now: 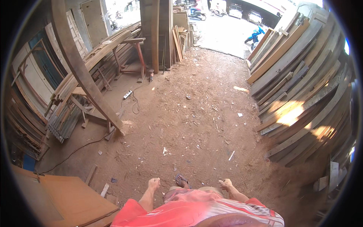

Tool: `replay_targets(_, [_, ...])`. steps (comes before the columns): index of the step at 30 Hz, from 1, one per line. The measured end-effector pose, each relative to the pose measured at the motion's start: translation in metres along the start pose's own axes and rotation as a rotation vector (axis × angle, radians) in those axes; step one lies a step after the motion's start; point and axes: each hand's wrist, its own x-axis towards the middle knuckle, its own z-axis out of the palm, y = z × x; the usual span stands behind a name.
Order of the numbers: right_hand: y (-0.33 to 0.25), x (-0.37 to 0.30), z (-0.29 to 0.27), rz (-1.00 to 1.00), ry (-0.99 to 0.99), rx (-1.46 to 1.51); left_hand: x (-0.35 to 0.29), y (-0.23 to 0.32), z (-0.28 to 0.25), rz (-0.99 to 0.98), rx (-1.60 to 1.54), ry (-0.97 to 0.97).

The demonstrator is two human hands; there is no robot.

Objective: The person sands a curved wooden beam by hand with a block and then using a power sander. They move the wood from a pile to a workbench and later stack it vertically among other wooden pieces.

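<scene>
My left hand [154,184] hangs over the dirt floor in front of my body, its fingers curled into a loose fist with nothing showing in it. On the other side, my right hand [225,184] is also curled closed, with the thumb side pointing inward and no object visible. Neither hand touches anything. Between them, a foot in a dark sandal [183,181] shows below my shorts. Wood chips and shavings lie scattered over the floor [196,132] around and ahead of me.
Long planks [302,75] lean along the right wall. At left, a slanting post [83,75] stands before stacked timber [102,49]. A power strip [127,94] with a cable and a power tool [151,75] lie ahead. An orange-brown panel [72,196] is at lower left.
</scene>
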Motion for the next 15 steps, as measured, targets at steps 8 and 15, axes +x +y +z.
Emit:
replay_targets(8, [-0.100, -0.004, -0.025, 0.127, 0.242, 0.057, 0.166, 0.235, -0.010, 0.218, 0.110, 0.157])
replay_targets(15, [-0.136, 0.100, -0.012, 0.250, 0.074, 0.111, 0.200, 0.241, -0.009, 0.113, 0.741, -0.040])
